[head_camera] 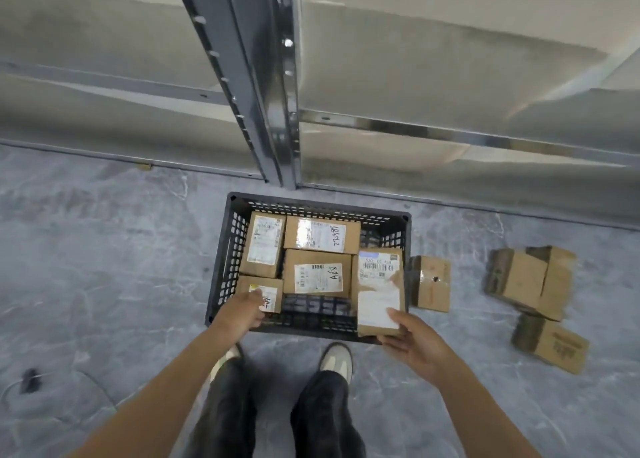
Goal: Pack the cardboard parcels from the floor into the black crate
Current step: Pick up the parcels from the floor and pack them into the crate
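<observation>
The black crate stands on the floor in front of my feet, with several labelled cardboard parcels packed flat inside. My right hand grips the near end of a long labelled parcel at the crate's right side, its near end over the rim. My left hand rests on a small parcel in the crate's near left corner; whether it grips it is unclear. More parcels lie on the floor to the right: one beside the crate, a larger one and another farther out.
A grey metal shelving rack with an upright post and pale boards stands just behind the crate. My shoes are close to the crate's near wall. A small dark object lies on the grey floor at the left.
</observation>
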